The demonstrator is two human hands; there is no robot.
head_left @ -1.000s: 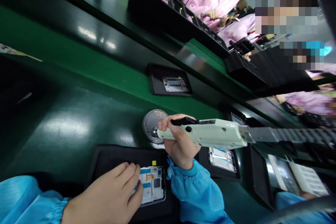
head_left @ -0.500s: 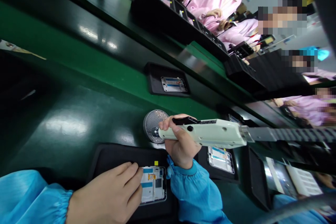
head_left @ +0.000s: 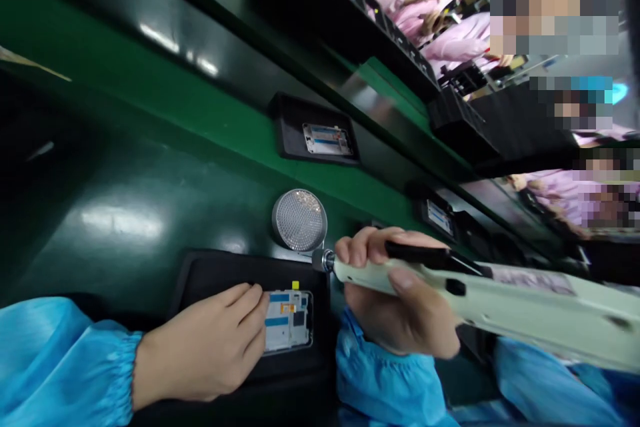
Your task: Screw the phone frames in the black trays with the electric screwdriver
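Note:
My right hand [head_left: 390,293] is wrapped around a pale green electric screwdriver [head_left: 545,310] with a black lever along its side. Its metal tip points left, just beside a round, perforated silver screw dish [head_left: 300,221] with small shiny screws at its far edge. Lower left, my left hand [head_left: 210,340] lies over the left end of a phone frame [head_left: 290,327], fingers held together on its edge. The frame shows blue strips, an orange flex cable and a yellow tab, and lies in a black tray [head_left: 215,270]. My palm hides its left part.
On the green bench behind, another phone frame [head_left: 327,140] sits in a small black tray [head_left: 285,140]; a further phone frame [head_left: 440,217] lies to the right. Co-workers in pink sleeves [head_left: 460,47] work across a long black rack [head_left: 320,20]. A blue sleeve [head_left: 550,380] shows at lower right.
My right hand has drawn the screwdriver right and slightly down, toward me, so its tip has left the screw dish. The left hand stays on the phone frame. The view has shifted slightly.

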